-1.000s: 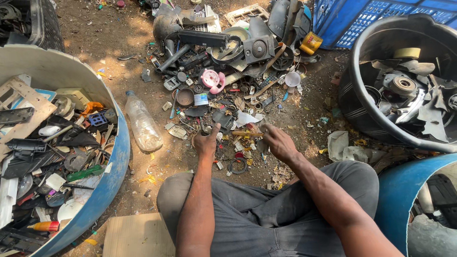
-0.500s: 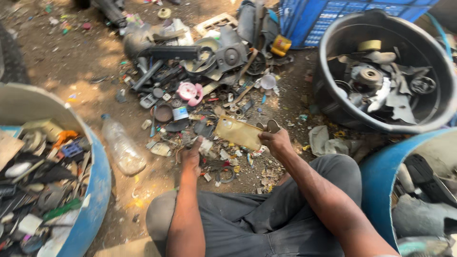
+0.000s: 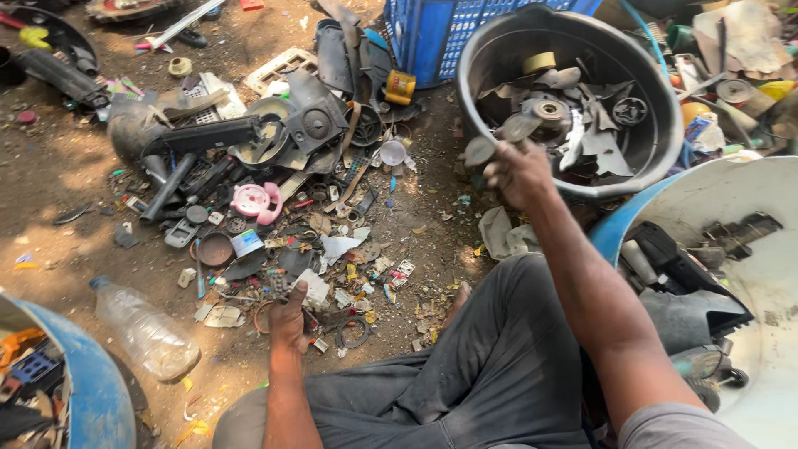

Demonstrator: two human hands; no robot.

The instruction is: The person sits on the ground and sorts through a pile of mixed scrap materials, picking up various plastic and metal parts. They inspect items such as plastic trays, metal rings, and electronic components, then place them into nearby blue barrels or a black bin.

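The black tub (image 3: 665,158) stands far right, half full of dark plastic offcuts and round parts. At its near left rim the right hand (image 3: 517,173) is raised, fingers curled tight round a flat grey plastic piece (image 3: 482,150) that sticks out left of the fist, just outside the rim. Held that close to the edge, the piece could strike the rim and drop onto the crumpled wrapper (image 3: 503,233) on the dirt below.

The scrap heap (image 3: 274,166) spreads across the far middle: black casings, a pink ring (image 3: 253,199), a small white cup (image 3: 247,244). The left hand (image 3: 288,320) rests at its near edge, fingers bent down onto small fragments; whether they pinch anything I cannot tell. Sharp shards under that palm could cut it.

A blue crate (image 3: 449,33) crowds the tub's left side. A clear plastic bottle (image 3: 145,333) lies near left, beside a blue drum (image 3: 91,382). Another blue-rimmed drum (image 3: 731,216) presses in on the near right, leaving the arm little room.
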